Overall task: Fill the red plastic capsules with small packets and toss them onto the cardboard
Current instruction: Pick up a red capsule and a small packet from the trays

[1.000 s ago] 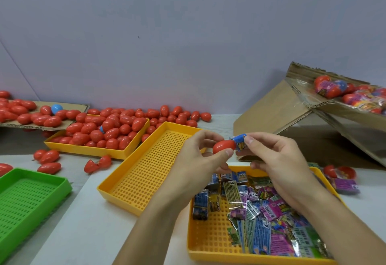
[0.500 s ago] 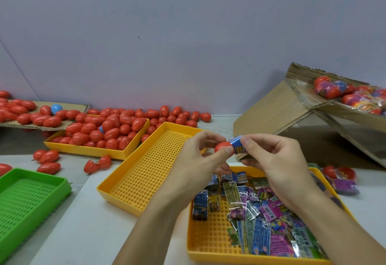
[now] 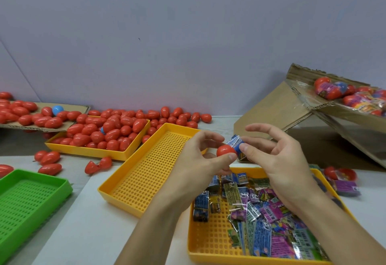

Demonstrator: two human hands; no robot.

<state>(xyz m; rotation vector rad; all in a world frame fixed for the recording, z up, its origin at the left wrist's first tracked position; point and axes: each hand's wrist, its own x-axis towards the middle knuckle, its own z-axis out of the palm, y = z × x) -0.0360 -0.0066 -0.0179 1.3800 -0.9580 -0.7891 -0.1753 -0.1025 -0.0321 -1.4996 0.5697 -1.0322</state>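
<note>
A: Nearest the camera, what lies under the arms?
B: A yellow packet tray (image 3: 194,241) heaped with small packets (image 3: 265,212), blue, green and pink. The right forearm crosses over it. To its left sits a green tray (image 3: 37,193), and between them an empty yellow tray (image 3: 146,173) set at a slant.

A: And the hands?
B: Both are raised above the packet tray's far edge. The left hand (image 3: 200,160) pinches a red capsule (image 3: 225,150) between thumb and curled fingers. The right hand (image 3: 277,156) pinches a blue packet (image 3: 236,142) with thumb and forefinger, its other fingers spread loosely upward.

A: How do capsule and packet stand to each other?
B: Touching. The packet sits at the capsule's right end, between the two hands. Whether it is partly inside, I cannot tell.

A: Farther back?
B: Loose capsules (image 3: 50,160) lie on the table left of the empty tray. Behind them a third yellow tray (image 3: 98,152) is piled with red capsules. Past that, on the far left, flat cardboard (image 3: 69,126) carries more red ones and a blue ball (image 3: 57,109). More capsules line the wall.

A: On the right?
B: A tilted box (image 3: 271,110) holds wrapped red capsules; beside the packet tray lie an open capsule (image 3: 342,174) and a purple packet (image 3: 346,187).
</note>
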